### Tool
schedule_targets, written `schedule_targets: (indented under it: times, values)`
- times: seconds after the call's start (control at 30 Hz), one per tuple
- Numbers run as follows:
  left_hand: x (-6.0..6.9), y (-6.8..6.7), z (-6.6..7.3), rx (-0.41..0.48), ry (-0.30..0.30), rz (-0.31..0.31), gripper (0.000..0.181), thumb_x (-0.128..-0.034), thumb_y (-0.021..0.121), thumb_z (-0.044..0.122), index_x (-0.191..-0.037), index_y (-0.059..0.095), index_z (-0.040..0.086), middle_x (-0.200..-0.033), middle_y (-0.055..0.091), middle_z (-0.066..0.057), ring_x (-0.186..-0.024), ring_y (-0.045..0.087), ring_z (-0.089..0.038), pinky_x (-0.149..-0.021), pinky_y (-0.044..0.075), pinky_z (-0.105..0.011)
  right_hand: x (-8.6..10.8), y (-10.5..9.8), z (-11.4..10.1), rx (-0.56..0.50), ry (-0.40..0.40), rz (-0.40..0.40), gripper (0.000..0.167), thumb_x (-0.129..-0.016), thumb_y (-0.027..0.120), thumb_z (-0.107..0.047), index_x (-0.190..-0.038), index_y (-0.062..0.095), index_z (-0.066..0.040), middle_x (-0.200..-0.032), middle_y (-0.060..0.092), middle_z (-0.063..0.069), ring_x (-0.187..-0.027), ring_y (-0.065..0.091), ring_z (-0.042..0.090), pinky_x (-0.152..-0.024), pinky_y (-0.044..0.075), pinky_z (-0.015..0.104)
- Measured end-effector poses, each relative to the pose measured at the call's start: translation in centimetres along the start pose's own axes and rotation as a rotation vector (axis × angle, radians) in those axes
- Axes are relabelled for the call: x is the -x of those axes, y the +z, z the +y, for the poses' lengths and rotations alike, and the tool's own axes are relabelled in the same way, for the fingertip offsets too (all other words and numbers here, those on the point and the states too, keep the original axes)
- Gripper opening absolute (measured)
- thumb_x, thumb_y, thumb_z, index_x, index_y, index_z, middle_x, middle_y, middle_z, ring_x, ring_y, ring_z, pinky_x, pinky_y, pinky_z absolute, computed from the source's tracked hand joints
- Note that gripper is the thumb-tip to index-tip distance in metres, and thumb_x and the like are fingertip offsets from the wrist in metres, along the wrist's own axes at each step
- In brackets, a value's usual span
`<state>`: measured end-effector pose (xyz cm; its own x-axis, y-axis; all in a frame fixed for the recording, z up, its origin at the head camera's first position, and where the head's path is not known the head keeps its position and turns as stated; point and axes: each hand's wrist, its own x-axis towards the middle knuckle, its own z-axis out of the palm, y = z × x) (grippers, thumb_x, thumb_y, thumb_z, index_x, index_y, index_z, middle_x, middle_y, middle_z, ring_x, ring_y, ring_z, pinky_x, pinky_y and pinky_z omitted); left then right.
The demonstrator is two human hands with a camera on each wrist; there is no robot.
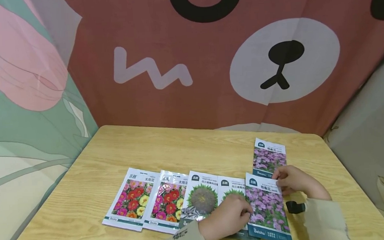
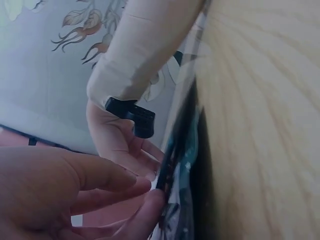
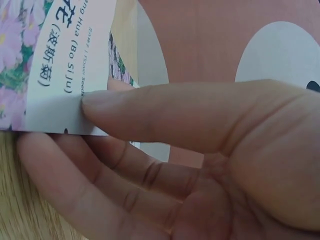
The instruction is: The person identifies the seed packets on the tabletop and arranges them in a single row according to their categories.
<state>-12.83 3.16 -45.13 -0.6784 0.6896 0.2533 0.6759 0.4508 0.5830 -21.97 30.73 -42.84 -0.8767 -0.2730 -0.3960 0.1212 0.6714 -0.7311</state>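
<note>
A seed packet with purple flowers [image 1: 265, 207] lies at the right end of a row, slightly overlapping a sunflower seed packet [image 1: 232, 183]. My right hand [image 1: 296, 183] pinches its upper right corner; in the right wrist view the thumb [image 3: 125, 112] lies on the printed face and the fingers curl underneath. With thumb and fingertips, my left hand [image 1: 229, 217] holds the left edge of that packet. This hand covers part of the sunflower packet below it. Seen edge-on in the left wrist view, the packet [image 2: 172, 175] is near the tabletop.
Another purple-flower packet [image 1: 268, 157] lies behind the held one. To the left lie a second sunflower packet [image 1: 201, 198] and two packets with red and yellow flowers, one farther left [image 1: 132, 200] and one closer [image 1: 168, 200]. The wooden table [image 1: 180, 146] meets a printed curtain [image 1: 211, 104].
</note>
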Motion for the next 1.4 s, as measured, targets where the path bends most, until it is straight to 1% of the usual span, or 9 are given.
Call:
schedule_targets:
  times: [0.17, 0.33, 0.53, 0.8, 1.07, 1.17, 1.27, 1.33, 1.4]
  values:
    - [-0.1, -0.1, 0.4, -0.011, 0.021, 0.02, 0.023, -0.0928, 0.061, 0.0, -0.087, 0.078, 0.014, -0.074, 0.063, 0.013, -0.073, 0.051, 0.005, -0.094, 0.042, -0.015, 0.1, -0.1, -0.1, 0.019, -0.01, -0.001, 0.005, -0.095, 0.056, 0.006, -0.098, 0.059, 0.009, -0.088, 0.06, 0.013, -0.073, 0.063, 0.022, -0.063, 0.06, 0.04]
    - [-0.1, -0.1, 0.6, -0.049, 0.031, 0.001, 0.027, -0.0951, 0.062, 0.004, -0.073, 0.071, 0.016, -0.073, 0.063, 0.014, -0.079, 0.054, 0.004, -0.095, 0.041, -0.016, 0.1, -0.2, 0.1, 0.045, -0.013, -0.003, 0.006, -0.093, 0.06, 0.005, -0.096, 0.058, 0.01, -0.086, 0.06, 0.012, -0.072, 0.063, 0.022, -0.062, 0.059, 0.04]
    - [-0.1, 0.0, 0.7, -0.038, 0.001, -0.036, 0.021, -0.0959, 0.064, 0.008, -0.081, 0.076, 0.016, -0.084, 0.069, 0.012, -0.088, 0.058, 0.005, -0.084, 0.042, -0.01, 0.0, -0.2, 0.0, 0.084, -0.02, 0.016, 0.007, -0.092, 0.064, 0.004, -0.095, 0.058, 0.006, -0.087, 0.062, 0.012, -0.075, 0.06, 0.022, -0.062, 0.057, 0.04]
    - [-0.4, 0.0, 0.9, -0.032, -0.015, -0.074, 0.019, -0.0967, 0.063, 0.01, -0.083, 0.075, 0.016, -0.076, 0.06, 0.014, -0.074, 0.049, 0.006, -0.072, 0.039, -0.007, 0.0, -0.4, -0.1, 0.135, -0.009, 0.06, 0.01, -0.092, 0.066, -0.001, -0.094, 0.058, 0.004, -0.087, 0.061, 0.01, -0.075, 0.057, 0.022, -0.06, 0.053, 0.037]
    - [-0.5, 0.0, 0.7, -0.006, 0.023, -0.069, 0.033, -0.0968, 0.061, 0.006, -0.065, 0.058, 0.014, -0.06, 0.042, 0.011, -0.059, 0.035, 0.001, -0.067, 0.032, -0.009, 0.3, -0.7, -0.1, 0.147, -0.025, 0.112, 0.015, -0.096, 0.064, -0.005, -0.104, 0.06, 0.007, -0.075, 0.057, 0.01, -0.067, 0.056, 0.022, -0.059, 0.054, 0.038]
    - [-0.7, -0.1, 0.5, 0.03, 0.01, -0.087, 0.028, -0.0986, 0.059, 0.006, -0.073, 0.067, 0.013, -0.059, 0.046, 0.008, -0.057, 0.034, 0.001, -0.066, 0.032, -0.01, 0.3, -0.9, -0.1, 0.147, -0.022, 0.125, 0.018, -0.097, 0.064, -0.005, -0.108, 0.06, 0.008, -0.079, 0.059, 0.011, -0.068, 0.058, 0.023, -0.06, 0.055, 0.038]
    - [-1.0, -0.3, 0.3, 0.051, -0.019, -0.1, 0.02, -0.1, 0.059, 0.008, -0.097, 0.078, 0.01, -0.069, 0.061, 0.009, -0.063, 0.041, 0.004, -0.072, 0.04, -0.009, 0.3, -1.0, -0.1, 0.15, -0.016, 0.144, 0.021, -0.098, 0.064, -0.007, -0.111, 0.061, 0.008, -0.085, 0.06, 0.013, -0.071, 0.06, 0.024, -0.062, 0.057, 0.039]
    - [-1.2, -0.6, 0.3, 0.088, -0.049, -0.127, 0.021, -0.1016, 0.058, 0.009, -0.11, 0.077, 0.008, -0.071, 0.064, 0.007, -0.062, 0.044, 0.003, -0.076, 0.042, -0.011, 0.3, -1.2, -0.2, 0.15, -0.014, 0.155, 0.022, -0.098, 0.063, -0.008, -0.113, 0.061, 0.008, -0.089, 0.061, 0.016, -0.074, 0.06, 0.025, -0.063, 0.057, 0.04]
    - [-1.5, -1.1, 0.4, 0.1, -0.068, -0.145, 0.021, -0.1023, 0.058, 0.01, -0.112, 0.076, 0.007, -0.072, 0.063, 0.008, -0.062, 0.044, 0.003, -0.076, 0.044, -0.013, 0.4, -1.4, -0.2, 0.155, -0.01, 0.172, 0.024, -0.099, 0.063, -0.01, -0.114, 0.061, 0.008, -0.094, 0.061, 0.018, -0.077, 0.061, 0.026, -0.065, 0.057, 0.041]
